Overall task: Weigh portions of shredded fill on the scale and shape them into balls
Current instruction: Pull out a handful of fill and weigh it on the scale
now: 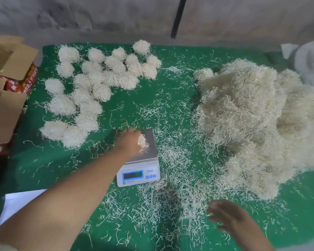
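Green felt-like cloth (152, 109) covers nearly the whole frame, its far edge meeting a grey wall along the top. At right, a large fluffy heap of pale shredded fill (257, 120) runs to the right edge. At upper left, many rounded, fuzzy balls (98, 82) cluster tightly, cardboard boxes (5, 98) beside them at the left edge. Loose strands litter the open middle strip. At centre, the white scale (140, 165) faces me, display toward the bottom, its steel plate behind it. My left hand (129, 142) curls around a small tuft (143, 141) over the plate. My right hand (227, 216), at lower right, has fingers spread apart, blurred, above scattered strands.
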`<action>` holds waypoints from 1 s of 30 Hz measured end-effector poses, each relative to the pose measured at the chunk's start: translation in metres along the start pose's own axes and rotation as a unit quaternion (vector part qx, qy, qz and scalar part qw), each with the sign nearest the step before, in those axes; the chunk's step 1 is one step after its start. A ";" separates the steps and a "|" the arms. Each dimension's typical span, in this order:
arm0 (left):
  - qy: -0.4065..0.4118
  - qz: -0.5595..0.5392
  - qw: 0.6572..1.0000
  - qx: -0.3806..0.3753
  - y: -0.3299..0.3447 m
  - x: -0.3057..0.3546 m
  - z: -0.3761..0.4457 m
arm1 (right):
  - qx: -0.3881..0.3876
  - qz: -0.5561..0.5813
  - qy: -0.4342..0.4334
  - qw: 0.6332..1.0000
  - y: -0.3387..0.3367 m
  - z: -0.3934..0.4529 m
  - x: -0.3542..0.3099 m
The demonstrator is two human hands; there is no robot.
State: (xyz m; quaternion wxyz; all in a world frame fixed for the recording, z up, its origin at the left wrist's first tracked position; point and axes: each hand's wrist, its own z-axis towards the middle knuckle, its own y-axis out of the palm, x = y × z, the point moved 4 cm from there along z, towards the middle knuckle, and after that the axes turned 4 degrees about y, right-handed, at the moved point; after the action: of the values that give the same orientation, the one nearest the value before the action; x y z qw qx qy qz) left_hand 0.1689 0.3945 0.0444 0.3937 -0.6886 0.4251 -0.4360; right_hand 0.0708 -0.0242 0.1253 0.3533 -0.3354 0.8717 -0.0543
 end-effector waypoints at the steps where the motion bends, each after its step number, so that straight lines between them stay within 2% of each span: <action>1: -0.002 -0.027 1.000 0.015 -0.004 0.002 -0.003 | 0.003 -0.013 -0.010 1.000 0.001 -0.002 -0.004; 3: -0.023 -0.120 0.991 0.052 -0.018 0.008 -0.014 | 0.010 -0.035 -0.034 0.999 0.002 -0.005 -0.017; 5: -0.060 -0.264 0.957 0.100 -0.038 0.017 -0.033 | -0.007 -0.029 -0.054 0.998 0.007 -0.008 -0.037; 8: -0.099 -0.483 0.858 0.146 -0.074 0.040 -0.081 | -0.057 0.054 -0.064 0.995 0.017 -0.012 -0.072; 11: -0.120 -0.615 0.756 0.192 -0.108 0.071 -0.133 | -0.120 0.188 -0.069 0.972 0.029 -0.020 -0.113; 13: -0.128 -0.686 0.690 0.191 -0.117 0.093 -0.161 | -0.158 0.260 -0.083 0.949 0.036 -0.026 -0.142; 14: -0.133 -0.707 0.671 0.180 -0.118 0.103 -0.174 | -0.174 0.277 -0.100 0.940 0.040 -0.030 -0.155; 18: -0.079 -0.764 0.634 0.091 -0.119 0.153 -0.207 | -0.206 0.260 -0.181 0.926 0.054 -0.058 -0.200; 19: -0.078 -0.776 0.619 0.091 -0.116 0.163 -0.207 | -0.215 0.244 -0.192 0.926 0.058 -0.064 -0.204; 22: -0.137 -0.754 0.610 0.203 -0.115 0.180 -0.214 | -0.212 0.212 -0.251 0.920 0.068 -0.088 -0.211; 24: -0.161 -0.735 0.597 0.278 -0.114 0.186 -0.212 | -0.163 0.204 -0.323 0.910 0.067 -0.094 -0.211; 25: -0.161 -0.733 0.596 0.286 -0.116 0.192 -0.213 | -0.134 0.213 -0.349 0.903 0.066 -0.096 -0.210; 28: -0.184 -0.764 0.575 0.228 -0.120 0.214 -0.219 | -0.103 0.257 -0.359 0.891 0.057 -0.099 -0.208; 30: -0.206 -0.761 0.584 0.191 -0.122 0.231 -0.225 | -0.066 0.280 -0.347 0.893 0.045 -0.098 -0.209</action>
State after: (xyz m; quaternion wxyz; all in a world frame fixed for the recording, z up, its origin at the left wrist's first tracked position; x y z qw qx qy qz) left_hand 0.0478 0.1815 0.2868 0.1174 -0.7408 -0.4402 -0.4936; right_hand 0.0921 0.1262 0.3041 0.6110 -0.0975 0.7529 0.2244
